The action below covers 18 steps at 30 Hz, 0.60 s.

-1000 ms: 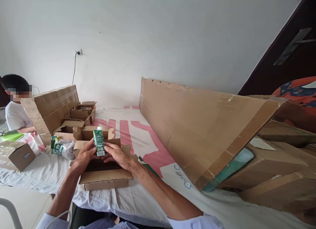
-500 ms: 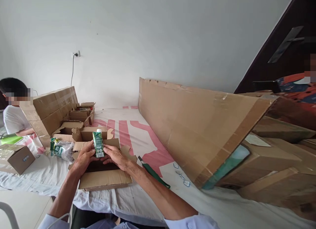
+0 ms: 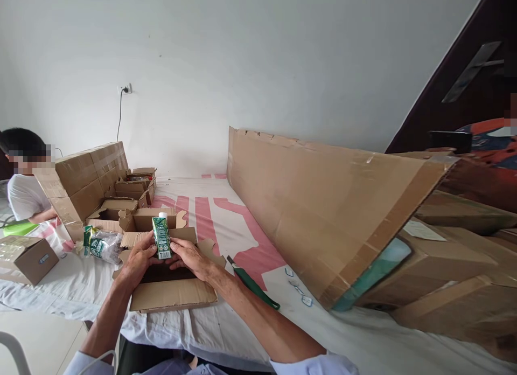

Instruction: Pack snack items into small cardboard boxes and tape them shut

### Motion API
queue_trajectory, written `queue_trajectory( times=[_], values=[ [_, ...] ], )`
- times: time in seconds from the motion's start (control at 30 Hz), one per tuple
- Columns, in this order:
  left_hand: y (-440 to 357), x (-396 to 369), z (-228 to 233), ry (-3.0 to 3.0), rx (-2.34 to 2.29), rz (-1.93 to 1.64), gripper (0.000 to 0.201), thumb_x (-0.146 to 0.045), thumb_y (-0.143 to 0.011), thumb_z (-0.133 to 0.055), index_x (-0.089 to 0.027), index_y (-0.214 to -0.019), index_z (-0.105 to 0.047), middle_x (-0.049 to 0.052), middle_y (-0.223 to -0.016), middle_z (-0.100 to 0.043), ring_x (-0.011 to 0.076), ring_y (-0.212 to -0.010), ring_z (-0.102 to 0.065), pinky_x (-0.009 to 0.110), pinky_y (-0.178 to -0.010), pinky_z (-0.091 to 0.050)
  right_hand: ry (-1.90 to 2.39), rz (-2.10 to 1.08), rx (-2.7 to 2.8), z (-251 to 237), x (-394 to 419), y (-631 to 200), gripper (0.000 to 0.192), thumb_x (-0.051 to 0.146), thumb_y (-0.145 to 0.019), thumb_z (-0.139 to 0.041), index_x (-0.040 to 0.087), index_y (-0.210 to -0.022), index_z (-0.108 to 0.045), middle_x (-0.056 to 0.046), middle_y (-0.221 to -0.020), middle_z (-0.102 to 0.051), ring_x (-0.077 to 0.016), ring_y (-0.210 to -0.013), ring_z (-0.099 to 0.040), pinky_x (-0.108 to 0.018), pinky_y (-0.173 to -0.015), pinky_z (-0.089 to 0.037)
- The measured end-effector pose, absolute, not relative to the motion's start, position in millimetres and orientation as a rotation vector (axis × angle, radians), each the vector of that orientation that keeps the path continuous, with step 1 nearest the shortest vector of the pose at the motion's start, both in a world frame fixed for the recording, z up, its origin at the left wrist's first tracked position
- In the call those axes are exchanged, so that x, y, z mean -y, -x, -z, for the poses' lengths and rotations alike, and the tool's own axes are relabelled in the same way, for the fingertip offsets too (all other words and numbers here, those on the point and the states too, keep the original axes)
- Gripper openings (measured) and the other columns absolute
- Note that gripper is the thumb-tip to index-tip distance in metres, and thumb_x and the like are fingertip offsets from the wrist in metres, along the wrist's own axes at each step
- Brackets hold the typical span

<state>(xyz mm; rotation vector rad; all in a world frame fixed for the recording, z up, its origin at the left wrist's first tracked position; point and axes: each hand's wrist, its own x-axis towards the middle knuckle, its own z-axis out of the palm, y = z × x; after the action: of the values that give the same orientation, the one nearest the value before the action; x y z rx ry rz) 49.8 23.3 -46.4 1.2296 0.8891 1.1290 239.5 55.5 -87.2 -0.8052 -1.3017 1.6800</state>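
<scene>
Carton: 1 green drink carton (image 3: 162, 237), white cap up, upright, held over the open box by both hands.
Left hand: left hand (image 3: 136, 261), grip clamped on carton's left side and lower edge, thumb on front.
Right hand: right hand (image 3: 190, 256), grip closed on carton's right lower side, fingers on the label.
Open box: 1 flat open cardboard box (image 3: 172, 289) under the hands, near flap toward the person, dark inside; sits on the desk edge.
Desk: desk (image 3: 226, 332) w/ white cover, pink lettering across the middle.
Small boxes behind: approx. 4 open cardboard boxes (image 3: 141, 216) in a row behind the carton, toward the wall; exact no. hard to tell, flaps overlap.
Large box, left: 1 taped brown carton (image 3: 86, 173), closed, far left of the row.
Small box, left edge: 1 closed taped box (image 3: 26, 256), apart from the rest.
Plastic pack: 1 clear wrap w/ green cartons inside (image 3: 100, 245), lying just left of the left hand; no. inside cannot be told.
Green tool: 1 long green-handled item (image 3: 252, 283), lying just right of the right forearm; type unclear.
Big cardboard sheet: 1 long panel (image 3: 323, 202), on edge, tilted, blocks the desk's right side.
Stacked boxes, right: several brown boxes (image 3: 452, 267) behind the panel, partly hidden.
Other person: 1 person in white shirt (image 3: 24, 194) at far left, behind the large carton.
Wall: 1 socket w/ black cable (image 3: 125, 89).
</scene>
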Motion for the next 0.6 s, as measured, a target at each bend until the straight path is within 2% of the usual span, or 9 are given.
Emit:
queue_trajectory(
  times=[0.23,0.6],
  values=[
    [-49.1,-22.6,47.3,-1.226,-0.908,-1.132,0.070,-0.037,-0.086,-0.085,-0.023,-0.152,-0.067,0.016,-0.139,-0.075,0.0330,-0.115,-0.075,0.042,-0.092,-0.062,0.813,-1.669,1.312,85.6,-53.4,-239.8,0.038,0.034,-0.103,-0.063,0.028,-0.138,-0.077,-0.007,-0.106,-0.083,-0.0153,-0.075,-0.076,-0.027,-0.068,-0.064],
    [-50.9,-20.2,46.2,-1.234,-0.933,-1.150,0.066,-0.037,-0.083,-0.085,-0.023,-0.147,-0.072,0.015,-0.141,-0.074,0.0341,-0.119,-0.073,0.041,-0.091,-0.061,0.769,-1.674,1.301,90.5,-54.4,-240.8,0.038,0.039,-0.101,-0.069,0.028,-0.136,-0.078,-0.005,-0.102,-0.084,-0.0157,-0.073,-0.075,-0.028,-0.066,-0.064]
  ],
)
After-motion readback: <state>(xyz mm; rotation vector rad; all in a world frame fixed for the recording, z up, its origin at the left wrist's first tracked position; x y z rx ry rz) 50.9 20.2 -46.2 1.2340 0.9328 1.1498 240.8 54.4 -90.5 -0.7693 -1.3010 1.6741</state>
